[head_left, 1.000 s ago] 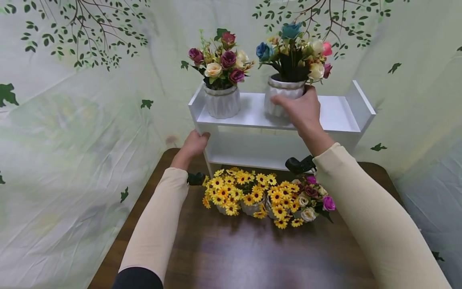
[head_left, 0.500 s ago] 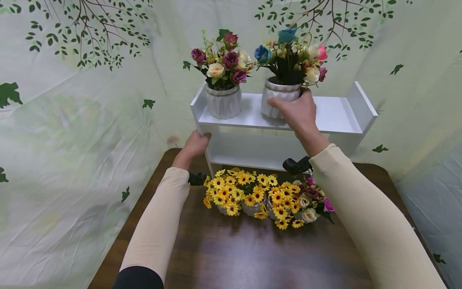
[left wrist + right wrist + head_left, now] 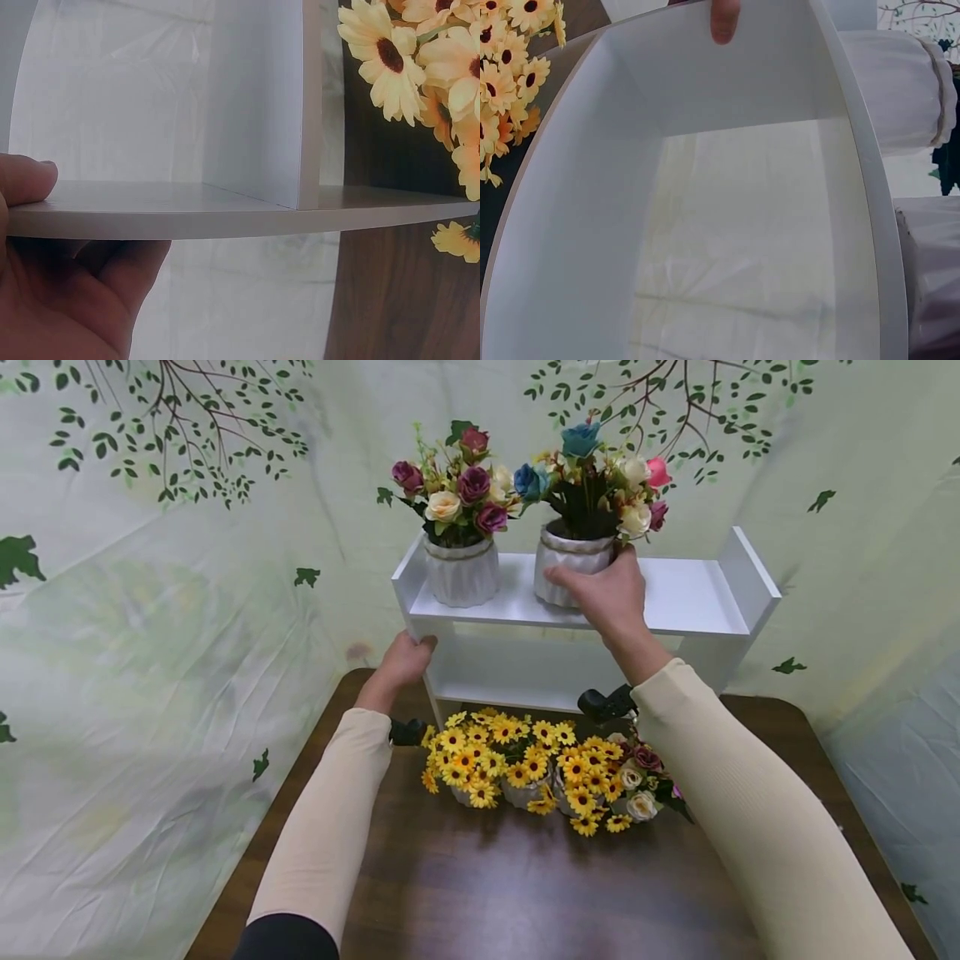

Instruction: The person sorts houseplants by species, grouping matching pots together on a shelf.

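My right hand [image 3: 611, 597] grips a white ribbed flowerpot [image 3: 570, 562] of blue, cream and pink artificial roses, its thumb across the pot's front. This pot stands at the top board of a white two-tier shelf [image 3: 690, 597]. Left of it on the same board is another white flowerpot [image 3: 462, 572] with purple and cream roses. At the shelf's left side panel, my left hand [image 3: 405, 660] pinches the edge. In the left wrist view the thumb [image 3: 26, 178] lies on one face of the panel, the other fingers [image 3: 135, 274] behind it.
Several pots of yellow daisies [image 3: 525, 760] and one of mixed roses [image 3: 641, 781] stand in a row before the shelf on the brown wooden table [image 3: 510, 885]. The shelf's lower compartment [image 3: 742, 225] shows in the right wrist view. A leaf-printed cloth [image 3: 187, 635] hangs behind.
My right hand has moved the pot of blue and cream roses leftward along the top board, closer to the purple rose pot. My left hand has stayed on the side panel.
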The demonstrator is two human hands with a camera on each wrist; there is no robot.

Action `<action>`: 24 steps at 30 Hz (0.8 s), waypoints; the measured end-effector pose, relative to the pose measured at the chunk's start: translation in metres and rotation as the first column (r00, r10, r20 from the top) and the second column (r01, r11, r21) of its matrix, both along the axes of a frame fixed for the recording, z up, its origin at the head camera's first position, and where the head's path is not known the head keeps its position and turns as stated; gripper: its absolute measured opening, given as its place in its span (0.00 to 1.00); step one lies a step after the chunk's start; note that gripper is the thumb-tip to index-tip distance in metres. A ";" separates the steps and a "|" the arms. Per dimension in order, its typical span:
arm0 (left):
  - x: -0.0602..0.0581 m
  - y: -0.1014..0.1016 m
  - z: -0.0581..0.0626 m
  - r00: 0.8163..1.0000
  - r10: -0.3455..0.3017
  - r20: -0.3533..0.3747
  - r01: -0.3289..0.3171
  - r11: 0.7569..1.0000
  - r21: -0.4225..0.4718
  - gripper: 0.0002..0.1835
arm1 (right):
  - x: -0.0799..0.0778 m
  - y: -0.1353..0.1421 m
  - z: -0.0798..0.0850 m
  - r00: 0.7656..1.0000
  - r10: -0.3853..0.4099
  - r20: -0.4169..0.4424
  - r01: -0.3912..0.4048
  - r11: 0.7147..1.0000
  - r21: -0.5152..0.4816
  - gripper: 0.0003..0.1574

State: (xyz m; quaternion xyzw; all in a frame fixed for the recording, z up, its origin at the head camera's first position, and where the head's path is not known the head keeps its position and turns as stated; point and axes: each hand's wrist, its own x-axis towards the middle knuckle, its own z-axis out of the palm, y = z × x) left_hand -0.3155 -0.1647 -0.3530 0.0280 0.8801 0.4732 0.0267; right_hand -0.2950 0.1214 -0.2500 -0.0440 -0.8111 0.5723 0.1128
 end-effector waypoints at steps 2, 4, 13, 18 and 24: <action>-0.001 0.000 0.000 1.000 -0.003 -0.003 0.003 1.000 -0.004 0.26 | 0.001 0.000 0.000 1.000 0.000 0.004 0.000 1.000 0.006 0.60; -0.001 0.000 0.000 1.000 -0.003 -0.003 0.003 1.000 -0.005 0.26 | 0.001 0.001 0.000 1.000 0.003 0.008 -0.003 1.000 0.016 0.62; -0.001 0.002 0.001 1.000 0.009 0.021 -0.009 1.000 -0.007 0.26 | 0.003 0.005 -0.005 0.997 0.076 -0.006 -0.075 0.993 0.088 0.66; 0.000 0.005 0.000 0.999 0.006 0.035 -0.007 1.000 0.009 0.27 | 0.011 0.010 -0.011 0.996 0.088 -0.022 -0.085 0.988 0.130 0.70; 0.000 0.002 0.001 0.999 0.002 0.040 -0.003 1.000 0.015 0.27 | 0.046 0.011 -0.043 0.950 0.033 -0.311 0.004 0.993 0.117 0.59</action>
